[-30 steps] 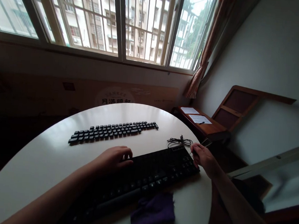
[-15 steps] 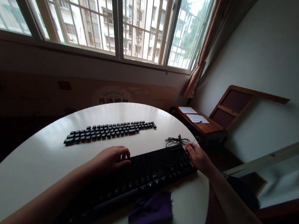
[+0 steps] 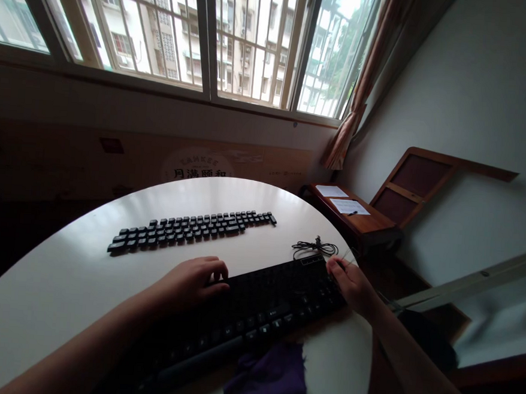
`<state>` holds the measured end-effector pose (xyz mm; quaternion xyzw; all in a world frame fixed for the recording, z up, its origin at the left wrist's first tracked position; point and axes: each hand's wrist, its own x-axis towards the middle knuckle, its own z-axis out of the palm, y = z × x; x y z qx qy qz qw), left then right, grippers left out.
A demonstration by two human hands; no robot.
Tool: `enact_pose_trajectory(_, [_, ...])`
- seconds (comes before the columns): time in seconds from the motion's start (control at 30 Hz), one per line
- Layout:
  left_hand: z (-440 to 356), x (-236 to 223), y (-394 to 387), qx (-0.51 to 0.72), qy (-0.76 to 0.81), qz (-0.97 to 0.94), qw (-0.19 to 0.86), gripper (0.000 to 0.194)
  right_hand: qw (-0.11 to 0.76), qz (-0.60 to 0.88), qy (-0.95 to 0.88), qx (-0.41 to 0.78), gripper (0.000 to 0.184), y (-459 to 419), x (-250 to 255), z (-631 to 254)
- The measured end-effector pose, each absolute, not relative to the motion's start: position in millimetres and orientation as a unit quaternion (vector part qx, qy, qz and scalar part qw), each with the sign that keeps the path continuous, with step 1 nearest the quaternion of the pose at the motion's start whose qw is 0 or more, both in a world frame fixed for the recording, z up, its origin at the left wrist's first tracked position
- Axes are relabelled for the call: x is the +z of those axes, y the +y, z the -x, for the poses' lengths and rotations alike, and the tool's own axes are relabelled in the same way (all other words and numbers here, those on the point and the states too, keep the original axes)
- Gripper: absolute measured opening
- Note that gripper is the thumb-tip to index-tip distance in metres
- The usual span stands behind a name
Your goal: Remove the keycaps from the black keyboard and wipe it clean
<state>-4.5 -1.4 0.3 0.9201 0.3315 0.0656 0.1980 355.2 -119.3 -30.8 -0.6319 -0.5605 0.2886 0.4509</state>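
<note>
A black keyboard lies slantwise on the round white table, part of its key area bare and keys still seated along the near rows and right end. My left hand grips its far edge, fingers bent and thumb on top. Over the keyboard's right end, my right hand pinches a thin wire keycap puller, whose wires stick out past the fingers; its other end is hidden. Loose black keycaps stand in rows beyond the keyboard.
The keyboard's bundled cable lies behind its right end. A purple cloth is at the near side of the white table. To the right, a wooden bench bears paper sheets and a pen.
My right hand has turned slightly, and the puller's wire end shows at a different angle. The left hand keeps its place on the keyboard. The view has shifted a little.
</note>
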Motion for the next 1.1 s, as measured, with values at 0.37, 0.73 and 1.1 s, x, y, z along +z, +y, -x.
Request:
enact_pose_trajectory(0.37, [4.1,-1.4,-0.8,0.068,0.330,-0.921,0.197,0.028,0.507,0.633,-0.542,0.219,0.040,-126.6,-45.6,-354.6])
enact_pose_trajectory(0.73, [4.3,0.5,-2.0,0.066,0.335,-0.921,0.190,0.025,0.605,0.602,-0.439,0.282,0.035,-124.9,-45.0,-352.0])
enact_pose_trajectory(1.1, [5.5,10.5,-7.1,0.106,0.378,-0.897,0.205,0.039,0.325,0.456,-0.785,0.267,0.037,-74.7,86.1,-286.2])
